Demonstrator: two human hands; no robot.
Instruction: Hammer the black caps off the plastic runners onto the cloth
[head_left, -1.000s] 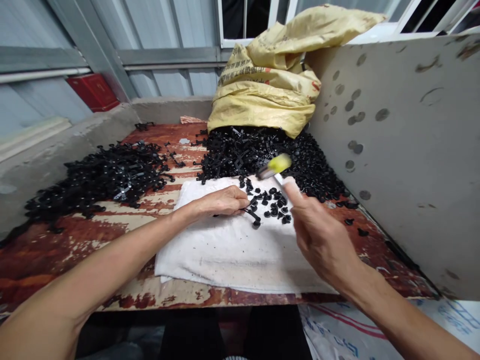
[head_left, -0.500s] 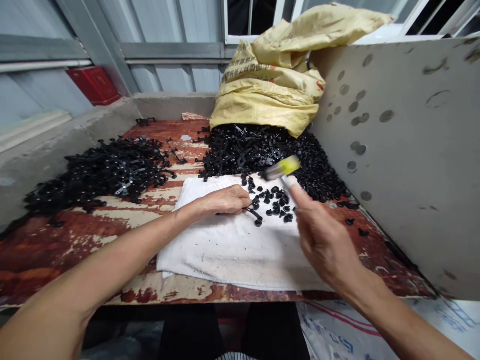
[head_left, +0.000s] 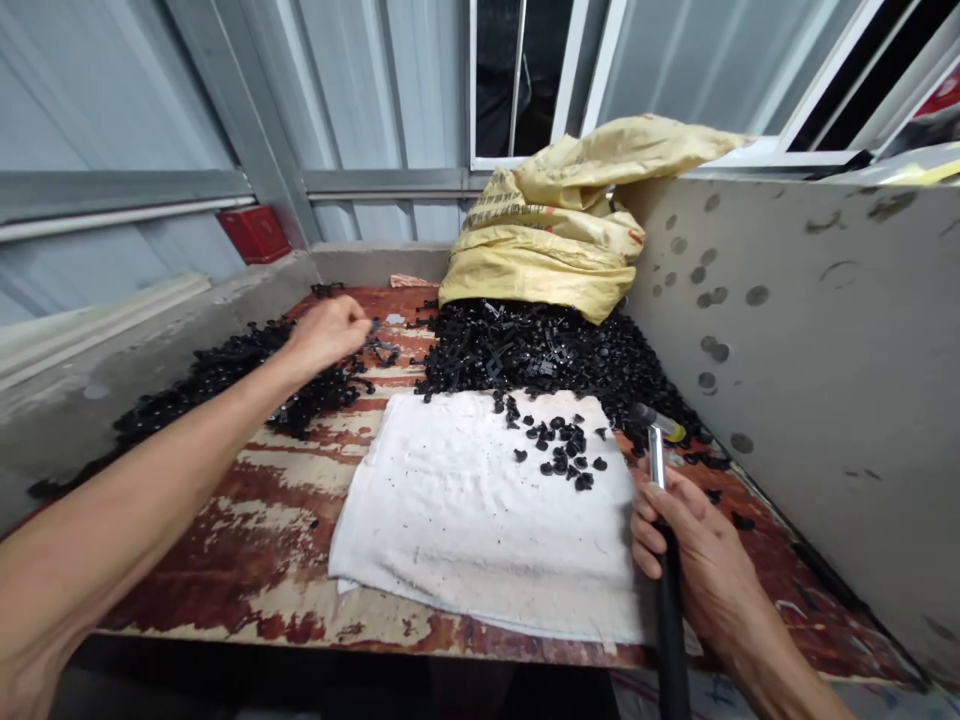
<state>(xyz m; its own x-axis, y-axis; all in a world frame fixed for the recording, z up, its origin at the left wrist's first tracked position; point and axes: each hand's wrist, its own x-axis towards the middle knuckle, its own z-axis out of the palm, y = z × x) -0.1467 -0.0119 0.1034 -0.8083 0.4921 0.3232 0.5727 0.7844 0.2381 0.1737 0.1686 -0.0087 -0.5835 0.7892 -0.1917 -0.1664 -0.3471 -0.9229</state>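
My left hand point(head_left: 328, 330) is reached out to the left, fingers curled over the left pile of black plastic parts point(head_left: 225, 375); whether it holds anything I cannot make out. My right hand point(head_left: 694, 550) grips the black handle of a small hammer point(head_left: 657, 470), whose yellow-tipped head rests low by the right edge of the white cloth point(head_left: 480, 520). Several small black caps point(head_left: 559, 455) lie loose on the cloth's far right part. A bigger heap of black parts point(head_left: 547, 355) spills from a yellow sack point(head_left: 562, 240) behind the cloth.
The worn red-brown table point(head_left: 247, 540) is boxed in by a grey stained board point(head_left: 810, 380) on the right and a concrete ledge point(head_left: 135, 340) on the left. A red box point(head_left: 255, 232) sits on the ledge by the corrugated wall.
My left hand left the cloth and moved out to the left pile. My right hand lowered the hammer from above the caps to the cloth's right edge. The view tilted up.
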